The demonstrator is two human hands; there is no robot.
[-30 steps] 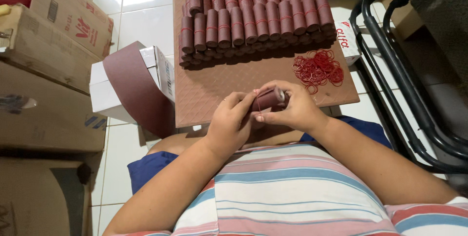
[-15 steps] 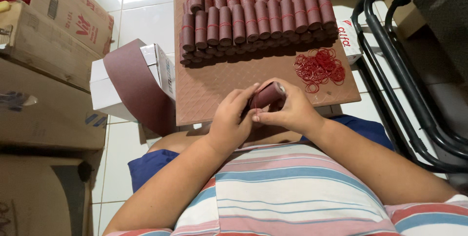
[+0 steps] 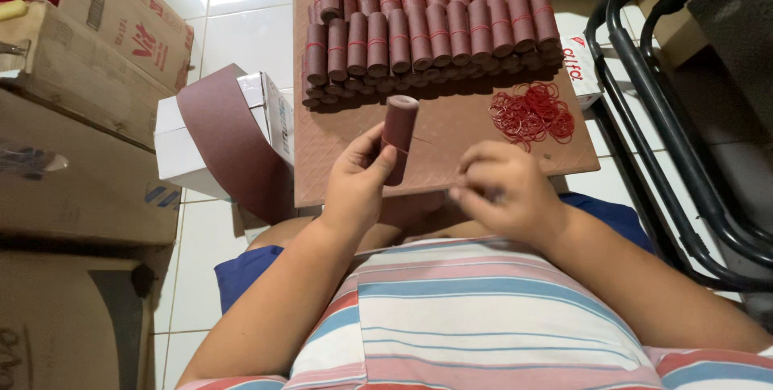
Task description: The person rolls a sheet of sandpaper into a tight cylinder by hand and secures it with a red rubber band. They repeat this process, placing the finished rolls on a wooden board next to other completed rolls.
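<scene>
My left hand grips a rolled dark-red sheet, held upright over a brown board on my lap. A thin red rubber band circles the roll's middle. To the right and a little lower, my right hand has its fingers curled with the fingertips pinched together; whether they hold anything is not visible. It does not touch the roll. At the far end of the board lies a stack of several finished rolls, each with a band. A pile of red rubber bands lies on the board just beyond my right hand.
A strip of dark-red sheet drapes over a white box to the left of the board. Cardboard boxes stack along the left side. A black metal chair frame stands at the right. White floor tiles lie beyond.
Both hands held the roll lying sideways before. Now my left hand alone holds it upright and higher, and my right hand has come off it and drawn back toward me.
</scene>
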